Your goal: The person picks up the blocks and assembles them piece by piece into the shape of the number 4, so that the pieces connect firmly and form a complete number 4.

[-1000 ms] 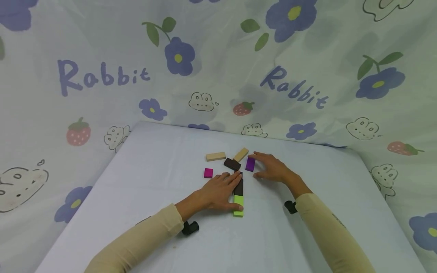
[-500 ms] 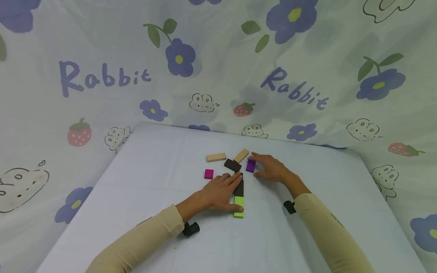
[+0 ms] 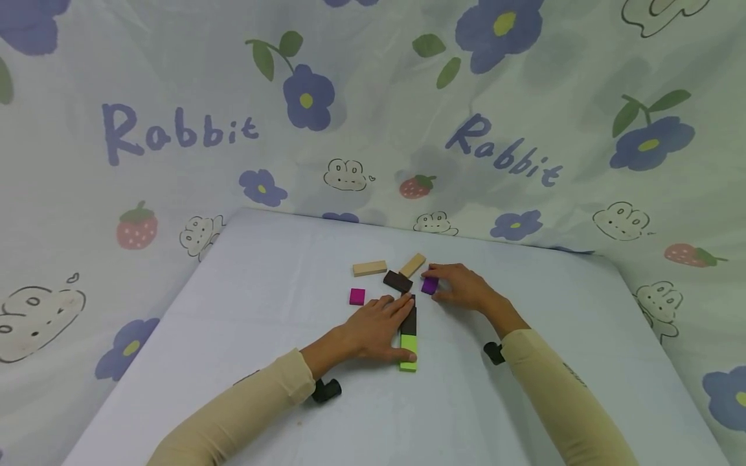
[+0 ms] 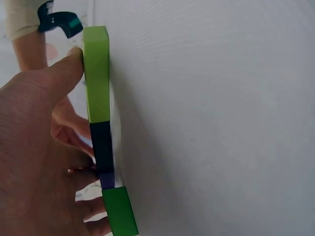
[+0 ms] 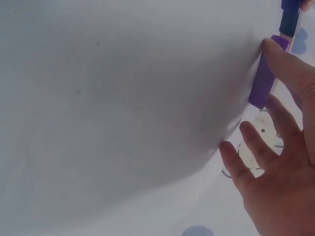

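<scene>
A row of small blocks runs away from the person: a lime block (image 3: 408,346) nearest, a dark block (image 3: 409,321) beyond it. My left hand (image 3: 375,327) lies along the row's left side, fingers spread, thumb against the lime block and fingertips by the dark end. The left wrist view shows a green block (image 4: 120,211) at the row's far end. My right hand (image 3: 463,286) pinches a purple block (image 3: 430,285) between thumb and index finger, right of the row's far end. Its other fingers are spread in the right wrist view.
Another dark block (image 3: 398,281) lies slantwise beyond the row, close to a slanted wooden block (image 3: 412,265). A second wooden block (image 3: 370,268) lies to its left. A magenta block (image 3: 357,296) sits left of the row. A patterned cloth (image 3: 373,116) hangs behind the white table (image 3: 262,285).
The right thumb and index finger have closed on the purple block, which has turned slightly and shows less length. The left hand and the row have stayed put.
</scene>
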Demonstrator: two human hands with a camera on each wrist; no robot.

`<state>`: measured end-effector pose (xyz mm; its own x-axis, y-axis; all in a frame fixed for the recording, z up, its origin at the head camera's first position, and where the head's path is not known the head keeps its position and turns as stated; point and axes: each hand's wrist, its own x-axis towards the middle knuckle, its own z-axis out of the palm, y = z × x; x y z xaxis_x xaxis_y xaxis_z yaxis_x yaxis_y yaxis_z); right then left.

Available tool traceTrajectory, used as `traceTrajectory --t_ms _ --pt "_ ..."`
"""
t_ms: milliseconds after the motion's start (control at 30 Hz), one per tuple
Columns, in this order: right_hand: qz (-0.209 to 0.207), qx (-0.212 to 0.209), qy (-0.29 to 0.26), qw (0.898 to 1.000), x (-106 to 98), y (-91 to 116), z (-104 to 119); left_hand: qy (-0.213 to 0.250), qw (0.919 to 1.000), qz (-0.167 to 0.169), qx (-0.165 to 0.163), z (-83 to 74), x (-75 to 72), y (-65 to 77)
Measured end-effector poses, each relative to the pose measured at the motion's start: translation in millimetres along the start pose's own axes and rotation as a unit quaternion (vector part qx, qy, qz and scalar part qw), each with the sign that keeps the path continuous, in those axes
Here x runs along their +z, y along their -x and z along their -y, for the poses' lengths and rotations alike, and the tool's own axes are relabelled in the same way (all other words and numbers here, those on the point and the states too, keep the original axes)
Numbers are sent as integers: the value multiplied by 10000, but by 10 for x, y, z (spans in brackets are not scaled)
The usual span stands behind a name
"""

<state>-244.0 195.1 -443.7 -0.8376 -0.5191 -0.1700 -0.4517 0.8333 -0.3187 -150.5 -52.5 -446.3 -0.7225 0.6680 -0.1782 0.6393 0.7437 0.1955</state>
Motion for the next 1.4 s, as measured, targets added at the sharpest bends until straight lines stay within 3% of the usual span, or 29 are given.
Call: traceTrajectory --t_ms 1400 --pt "-629 397 -207 9970 27 267 -57 27 10000 58 -25 10 -9 -11"
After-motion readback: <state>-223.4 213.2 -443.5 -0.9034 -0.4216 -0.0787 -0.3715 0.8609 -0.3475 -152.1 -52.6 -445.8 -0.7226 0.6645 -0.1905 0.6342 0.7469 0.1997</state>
